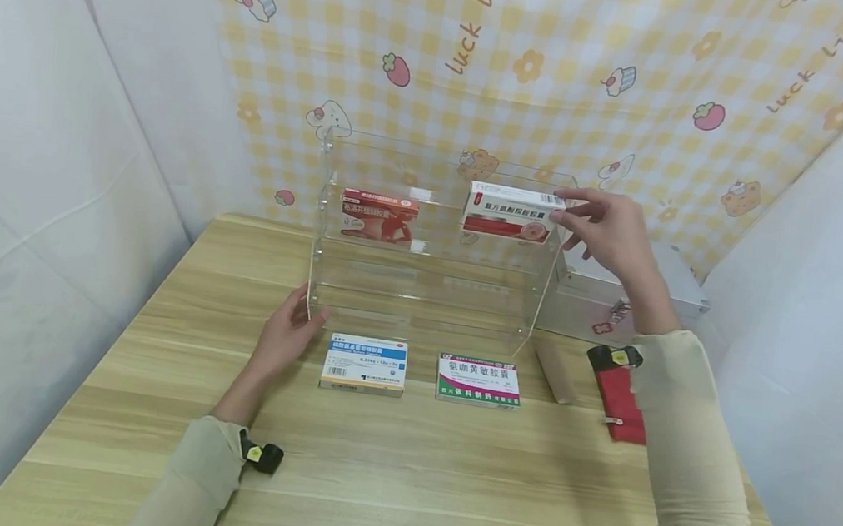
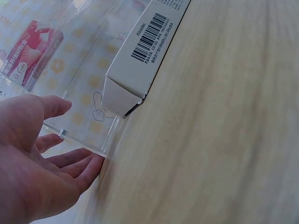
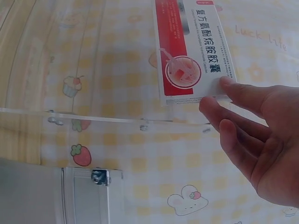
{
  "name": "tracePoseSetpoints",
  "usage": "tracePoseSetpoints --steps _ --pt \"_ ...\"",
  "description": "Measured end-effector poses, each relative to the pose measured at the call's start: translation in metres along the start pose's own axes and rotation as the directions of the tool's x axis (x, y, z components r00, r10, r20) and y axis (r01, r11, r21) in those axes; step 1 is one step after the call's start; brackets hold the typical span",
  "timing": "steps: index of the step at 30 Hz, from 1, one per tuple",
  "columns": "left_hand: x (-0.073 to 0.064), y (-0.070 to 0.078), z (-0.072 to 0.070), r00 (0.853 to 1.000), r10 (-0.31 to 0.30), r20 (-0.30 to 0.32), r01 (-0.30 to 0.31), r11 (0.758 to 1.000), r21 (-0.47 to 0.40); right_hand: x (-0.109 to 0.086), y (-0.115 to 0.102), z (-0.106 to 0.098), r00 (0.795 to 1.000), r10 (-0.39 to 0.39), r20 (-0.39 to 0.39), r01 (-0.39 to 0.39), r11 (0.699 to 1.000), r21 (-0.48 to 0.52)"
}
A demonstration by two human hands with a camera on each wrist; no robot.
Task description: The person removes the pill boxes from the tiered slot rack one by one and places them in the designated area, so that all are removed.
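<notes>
A clear acrylic display rack point(image 1: 378, 283) with stepped shelves stands on the table. My right hand point(image 1: 608, 229) pinches the right end of a red-and-white medicine box point(image 1: 508, 214) between thumb and fingers, at the rack's upper right; the right wrist view shows the same medicine box point(image 3: 194, 51). An orange-red medicine box point(image 1: 379, 216) stands on the rack's upper left. Beside the rack's lower left side is my left hand point(image 1: 288, 331), fingers loosely extended and touching the side panel. In front of the rack lie a blue-and-white medicine box point(image 1: 364, 362) and a green-and-magenta medicine box point(image 1: 479, 381).
Behind the rack's right side sits a silver metal case point(image 1: 583, 306) with a latch. A brown block-like object point(image 1: 555, 375) and a red zippered pouch point(image 1: 621, 406) lie on the wooden table point(image 1: 403, 479), right of the boxes. A checked curtain point(image 1: 437, 89) hangs behind.
</notes>
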State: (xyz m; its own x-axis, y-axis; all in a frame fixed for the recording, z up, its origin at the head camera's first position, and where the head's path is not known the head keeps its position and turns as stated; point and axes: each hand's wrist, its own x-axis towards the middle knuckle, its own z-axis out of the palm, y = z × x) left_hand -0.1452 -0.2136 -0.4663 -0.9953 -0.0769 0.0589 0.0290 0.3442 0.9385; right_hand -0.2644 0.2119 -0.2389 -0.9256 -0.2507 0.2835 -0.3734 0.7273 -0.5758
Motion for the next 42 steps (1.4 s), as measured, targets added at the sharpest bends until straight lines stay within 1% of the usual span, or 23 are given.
tracePoseSetpoints --steps 7,20,25,34,42 --pt "-0.001 0.001 0.0 1.0 0.002 -0.002 -0.002 1.0 -0.004 -0.001 -0.005 -0.005 0.999 -0.021 -0.031 0.021 1.0 -0.011" --pt "0.0 -0.001 0.0 1.0 -0.004 -0.002 0.004 1.0 -0.001 -0.003 -0.013 -0.015 0.998 0.001 -0.057 -0.002 1.0 -0.01" --pt "0.0 0.0 0.0 1.0 -0.006 -0.003 0.006 1.0 -0.001 -0.004 -0.016 -0.02 0.998 0.003 -0.057 -0.004 1.0 -0.015" --pt "0.0 0.0 0.001 1.0 -0.011 -0.004 0.011 1.0 -0.002 -0.008 -0.017 -0.025 0.999 -0.026 -0.044 0.025 0.999 -0.02" --pt "0.0 -0.001 0.001 1.0 -0.01 -0.004 0.01 1.0 -0.007 -0.011 -0.017 -0.028 1.0 -0.011 -0.029 0.01 1.0 -0.018"
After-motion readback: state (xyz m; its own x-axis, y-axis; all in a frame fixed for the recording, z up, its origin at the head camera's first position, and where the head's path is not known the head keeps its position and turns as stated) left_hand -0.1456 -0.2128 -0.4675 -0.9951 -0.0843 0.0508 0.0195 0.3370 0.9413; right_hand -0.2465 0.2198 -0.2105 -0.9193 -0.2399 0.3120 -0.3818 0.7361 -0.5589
